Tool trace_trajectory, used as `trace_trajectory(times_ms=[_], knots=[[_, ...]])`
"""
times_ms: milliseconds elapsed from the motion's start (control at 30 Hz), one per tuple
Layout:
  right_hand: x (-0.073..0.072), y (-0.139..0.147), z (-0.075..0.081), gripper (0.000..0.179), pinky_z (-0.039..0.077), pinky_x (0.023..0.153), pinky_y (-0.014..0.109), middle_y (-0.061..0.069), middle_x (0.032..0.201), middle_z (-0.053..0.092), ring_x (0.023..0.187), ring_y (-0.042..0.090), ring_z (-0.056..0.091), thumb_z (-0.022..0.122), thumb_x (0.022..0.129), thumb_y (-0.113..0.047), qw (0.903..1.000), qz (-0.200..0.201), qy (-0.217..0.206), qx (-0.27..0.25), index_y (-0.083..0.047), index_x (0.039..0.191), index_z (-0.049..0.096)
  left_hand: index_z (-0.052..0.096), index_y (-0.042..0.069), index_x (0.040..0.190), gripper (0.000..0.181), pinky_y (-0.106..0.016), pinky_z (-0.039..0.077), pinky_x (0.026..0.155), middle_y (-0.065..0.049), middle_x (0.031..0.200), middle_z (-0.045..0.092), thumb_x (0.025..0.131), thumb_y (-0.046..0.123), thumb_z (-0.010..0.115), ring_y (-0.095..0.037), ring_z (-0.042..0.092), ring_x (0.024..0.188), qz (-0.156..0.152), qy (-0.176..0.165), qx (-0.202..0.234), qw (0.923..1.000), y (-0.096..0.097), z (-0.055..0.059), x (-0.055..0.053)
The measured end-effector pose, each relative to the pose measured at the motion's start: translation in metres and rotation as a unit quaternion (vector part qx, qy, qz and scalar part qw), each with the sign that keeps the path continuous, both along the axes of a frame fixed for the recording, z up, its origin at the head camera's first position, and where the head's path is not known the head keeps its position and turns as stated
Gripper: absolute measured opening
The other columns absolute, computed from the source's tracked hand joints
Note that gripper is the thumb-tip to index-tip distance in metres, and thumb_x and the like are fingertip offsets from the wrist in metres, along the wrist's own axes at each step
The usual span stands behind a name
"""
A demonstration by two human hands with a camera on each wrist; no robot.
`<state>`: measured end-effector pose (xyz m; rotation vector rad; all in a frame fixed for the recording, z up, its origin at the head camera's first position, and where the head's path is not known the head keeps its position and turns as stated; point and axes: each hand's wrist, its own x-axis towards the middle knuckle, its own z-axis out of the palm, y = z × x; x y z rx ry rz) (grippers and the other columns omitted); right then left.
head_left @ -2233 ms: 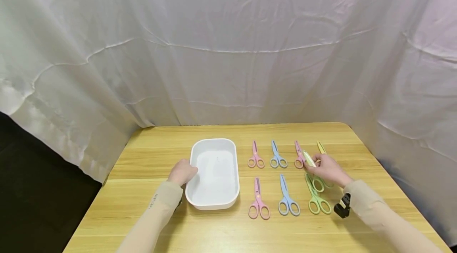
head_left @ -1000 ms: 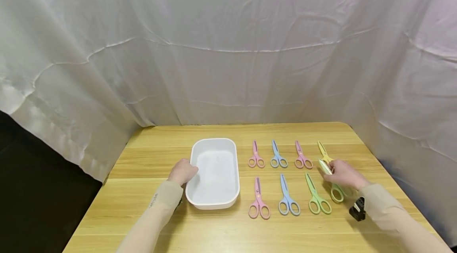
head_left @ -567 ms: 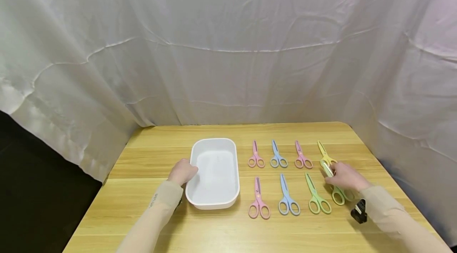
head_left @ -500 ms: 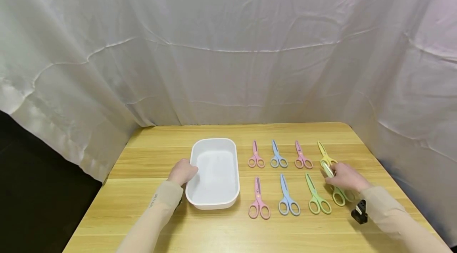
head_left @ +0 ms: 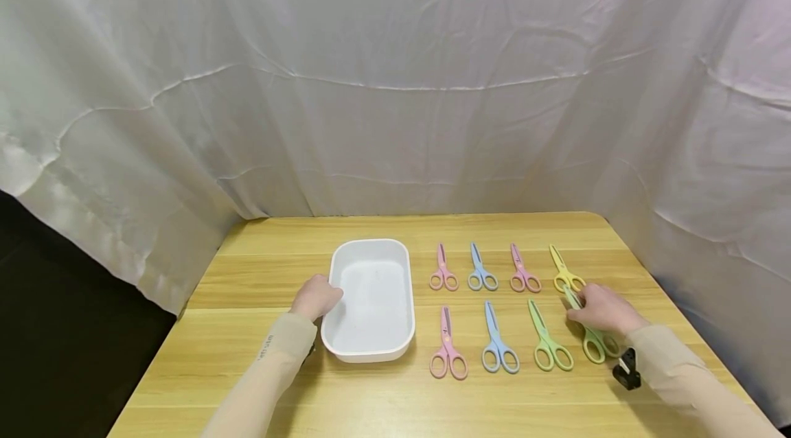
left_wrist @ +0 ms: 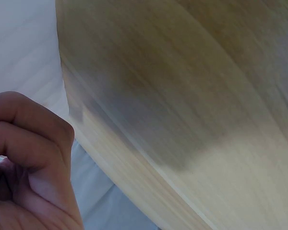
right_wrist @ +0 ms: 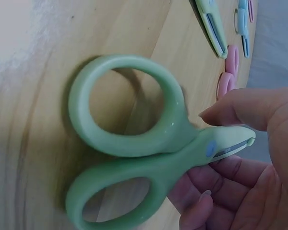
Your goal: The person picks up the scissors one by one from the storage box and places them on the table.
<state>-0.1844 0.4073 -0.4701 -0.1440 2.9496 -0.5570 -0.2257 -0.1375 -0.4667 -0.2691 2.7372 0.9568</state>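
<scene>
My left hand (head_left: 316, 298) grips the left rim of a white rectangular tray (head_left: 327, 349), thumb over the edge; its fingers (left_wrist: 31, 129) look curled in the left wrist view. My right hand (head_left: 605, 309) is around a pair of green scissors (right_wrist: 182, 143) at the table's right, between thumb and fingers near the pivot. Their loops point toward me, low over the wood, and the hand hides their middle in the head view. Yellow scissors (head_left: 562, 269) lie just beyond, close to the blade tip. Another green pair (head_left: 545, 338) lies to the left.
Pink scissors (head_left: 448, 343) and blue scissors (head_left: 495, 338) lie in the near row. Behind them are pink scissors (head_left: 442, 268), blue scissors (head_left: 478, 268) and darker pink scissors (head_left: 520, 269). A grey curtain (head_left: 395, 150) hangs behind the wooden table (head_left: 371, 397).
My right hand has carried the green scissors rightward from over the other green pair, lowered them in front of the yellow scissors, then shifted slightly toward me. My left hand and the tray stay put.
</scene>
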Motion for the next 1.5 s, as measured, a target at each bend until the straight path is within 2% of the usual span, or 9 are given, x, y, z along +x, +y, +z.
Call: trace_trajectory(times_ms=[333, 867, 1033, 1200, 1500], knots=[[0.002, 0.007, -0.006, 0.024, 0.032, 0.051, 0.025, -0.003, 0.06, 0.044, 0.056, 0.014, 0.042, 0.069, 0.079, -0.022, 0.9999, 0.007, 0.014, 0.007, -0.014, 0.066, 0.05, 0.058, -0.013, 0.118, 0.042, -0.032, 0.062, 0.06, -0.022, 0.099, 0.068, 0.086, 0.013, 0.053, -0.026, 0.069, 0.079, 0.002, -0.001, -0.001, 1.0, 0.0, -0.001, -0.001], [0.006, 0.016, -0.005, 0.023, 0.037, 0.055, 0.027, 0.003, 0.071, 0.053, 0.064, 0.016, 0.046, 0.07, 0.085, -0.023, 0.9999, 0.006, -0.003, -0.009, -0.004, 0.085, 0.057, 0.06, -0.012, 0.115, 0.039, -0.031, 0.061, 0.059, -0.02, 0.097, 0.068, 0.086, 0.013, 0.053, -0.025, 0.069, 0.078, 0.004, -0.002, 0.001, 1.0, 0.001, -0.002, -0.004], [0.007, 0.021, -0.009, 0.023, 0.037, 0.054, 0.026, 0.001, 0.07, 0.055, 0.062, 0.014, 0.046, 0.072, 0.085, -0.024, 0.9997, 0.013, 0.001, -0.02, -0.006, 0.085, 0.056, 0.06, -0.011, 0.115, 0.038, -0.031, 0.061, 0.06, -0.02, 0.099, 0.068, 0.086, 0.013, 0.053, -0.025, 0.068, 0.079, 0.007, -0.005, 0.002, 1.0, 0.001, -0.002, -0.003], [0.008, 0.022, -0.011, 0.023, 0.035, 0.052, 0.024, -0.001, 0.066, 0.05, 0.06, 0.013, 0.045, 0.072, 0.084, -0.025, 0.9996, 0.014, 0.0, -0.024, -0.008, 0.083, 0.056, 0.059, -0.011, 0.117, 0.039, -0.031, 0.062, 0.061, -0.021, 0.101, 0.068, 0.086, 0.013, 0.053, -0.026, 0.069, 0.081, 0.005, -0.002, 0.002, 1.0, 0.001, 0.0, -0.001], [0.01, 0.021, -0.006, 0.025, 0.036, 0.051, 0.022, -0.003, 0.064, 0.047, 0.057, 0.01, 0.045, 0.074, 0.084, -0.023, 0.9991, 0.025, -0.012, -0.03, -0.01, 0.08, 0.054, 0.059, -0.012, 0.117, 0.04, -0.031, 0.062, 0.061, -0.021, 0.101, 0.068, 0.086, 0.013, 0.052, -0.025, 0.069, 0.081, 0.003, -0.002, 0.003, 1.0, 0.001, 0.001, 0.001]])
